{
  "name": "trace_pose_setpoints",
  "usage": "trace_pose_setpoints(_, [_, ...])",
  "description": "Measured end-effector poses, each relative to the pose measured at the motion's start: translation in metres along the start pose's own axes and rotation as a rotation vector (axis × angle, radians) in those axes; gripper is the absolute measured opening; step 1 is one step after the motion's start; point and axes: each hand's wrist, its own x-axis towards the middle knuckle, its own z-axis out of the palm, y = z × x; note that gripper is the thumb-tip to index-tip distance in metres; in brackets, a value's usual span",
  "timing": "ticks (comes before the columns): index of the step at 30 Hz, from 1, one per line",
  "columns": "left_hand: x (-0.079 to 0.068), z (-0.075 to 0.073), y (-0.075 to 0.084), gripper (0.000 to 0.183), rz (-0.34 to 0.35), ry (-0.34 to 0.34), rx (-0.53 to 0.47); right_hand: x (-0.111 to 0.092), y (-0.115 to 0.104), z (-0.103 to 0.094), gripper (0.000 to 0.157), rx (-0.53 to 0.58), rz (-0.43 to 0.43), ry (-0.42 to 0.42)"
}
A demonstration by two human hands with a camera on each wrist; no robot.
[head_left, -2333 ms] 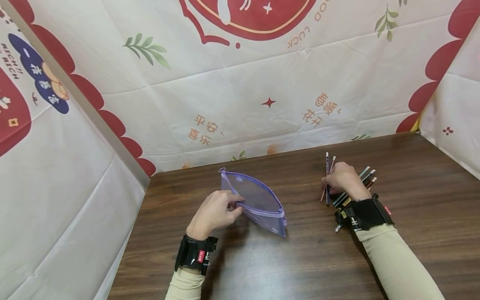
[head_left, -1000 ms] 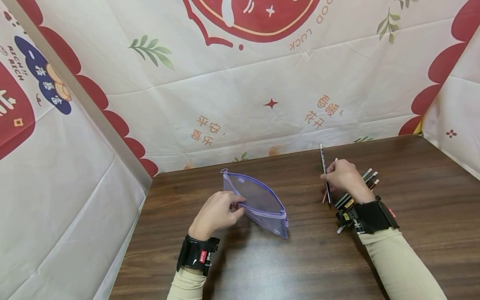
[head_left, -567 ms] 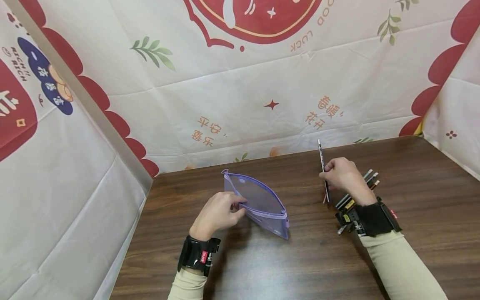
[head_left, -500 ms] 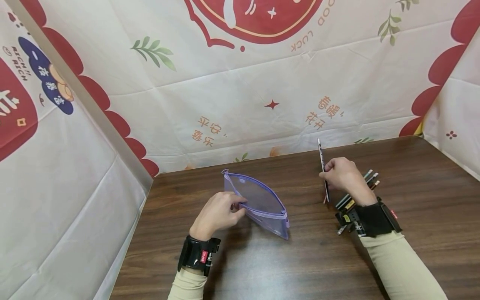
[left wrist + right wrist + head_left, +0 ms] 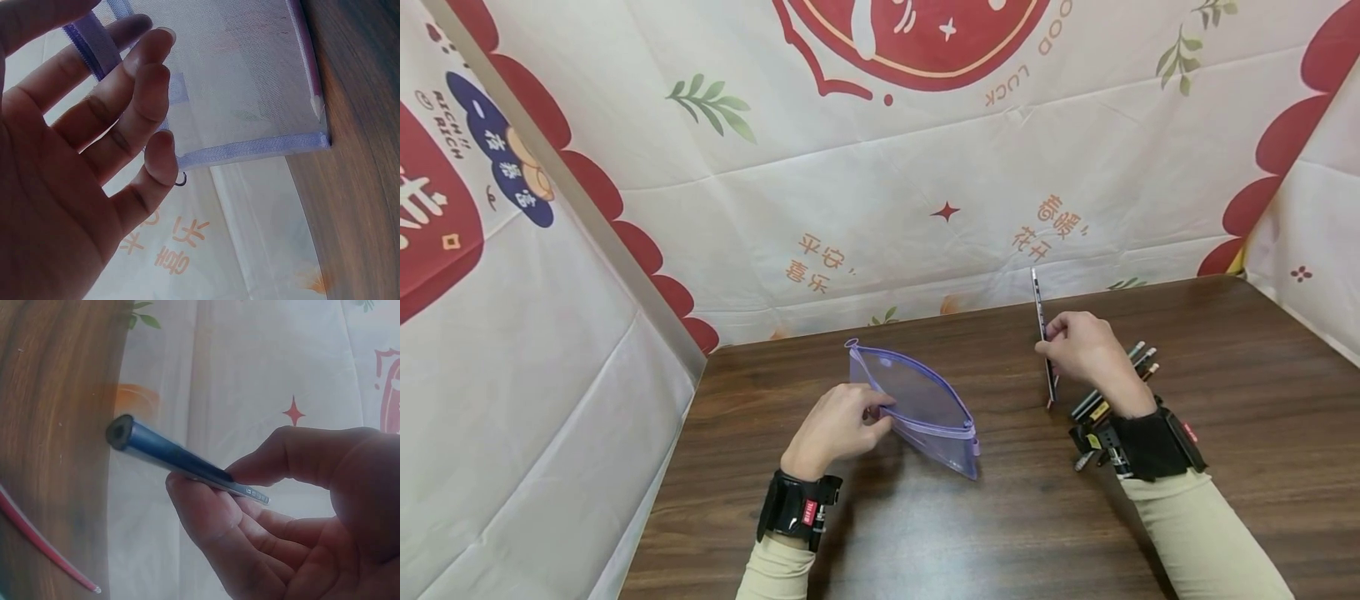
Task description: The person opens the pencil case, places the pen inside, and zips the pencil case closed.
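My left hand (image 5: 835, 425) pinches the near edge of a purple see-through mesh zip pouch (image 5: 938, 446), whose mouth gapes upward. A dark reddish pencil (image 5: 305, 53) with a sharpened tip shows along the pouch's side in the left wrist view. To the right, my right hand (image 5: 1088, 350) holds a dark blue pencil (image 5: 1037, 300) between thumb and fingers, with its flat, unsharpened end (image 5: 120, 432) toward the right wrist camera. Several more pencils (image 5: 1144, 360) lie in a loose bunch under the right wrist, partly hidden by it.
A red pencil (image 5: 44, 544) lies on the wooden table (image 5: 1000, 533), largely hidden behind the right hand's pencil in the head view. A printed white cloth (image 5: 880, 183) hangs behind the table, with another along the left side.
My right hand has picked the dark blue pencil off the table and raised it slightly, its top tilting left. My left hand keeps the pouch in the same place.
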Motion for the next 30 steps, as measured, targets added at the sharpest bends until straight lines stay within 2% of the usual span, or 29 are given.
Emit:
trace_pose_setpoints(16, [0.0, 0.004, -0.002, 0.026, 0.007, 0.002, -0.002, -0.007, -0.009, -0.003, 0.025, -0.01, -0.072, 0.041])
trace_pose_setpoints(30, [0.0, 0.002, 0.0, 0.026, -0.002, -0.003, -0.005, -0.011, -0.015, -0.005, 0.028, 0.009, -0.087, 0.04])
